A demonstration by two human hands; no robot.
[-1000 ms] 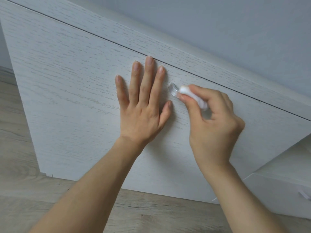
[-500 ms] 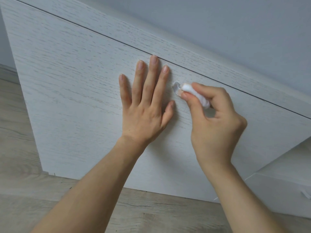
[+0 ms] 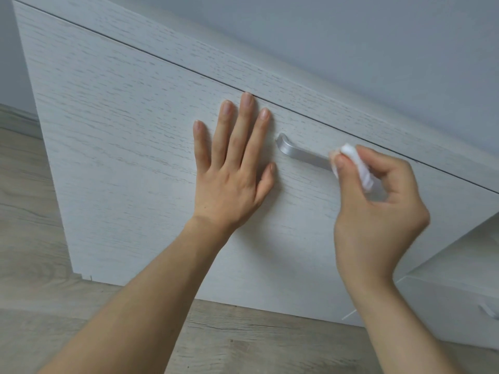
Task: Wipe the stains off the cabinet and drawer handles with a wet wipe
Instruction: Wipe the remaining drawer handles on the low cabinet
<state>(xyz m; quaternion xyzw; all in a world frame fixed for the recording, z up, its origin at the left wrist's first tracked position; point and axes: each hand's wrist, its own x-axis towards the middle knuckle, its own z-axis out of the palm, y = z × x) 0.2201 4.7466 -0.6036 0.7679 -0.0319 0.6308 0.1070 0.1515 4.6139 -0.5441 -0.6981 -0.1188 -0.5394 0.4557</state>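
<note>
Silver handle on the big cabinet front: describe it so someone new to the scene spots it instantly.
Start at the whitewashed wood-grain cabinet front that fills the view. Just under its upper edge, between the flat left hand and the right hand pinching a white wet wipe, runs the silver handle. It is the only metal thing on that panel, a matte bar with a curved end.

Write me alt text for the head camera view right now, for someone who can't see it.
A person's right hand pinches a folded white wet wipe against the right part of a silver handle on a pale wood-grain cabinet front. The left hand presses flat on the panel just left of the handle. Wood-look floor lies below.
</note>
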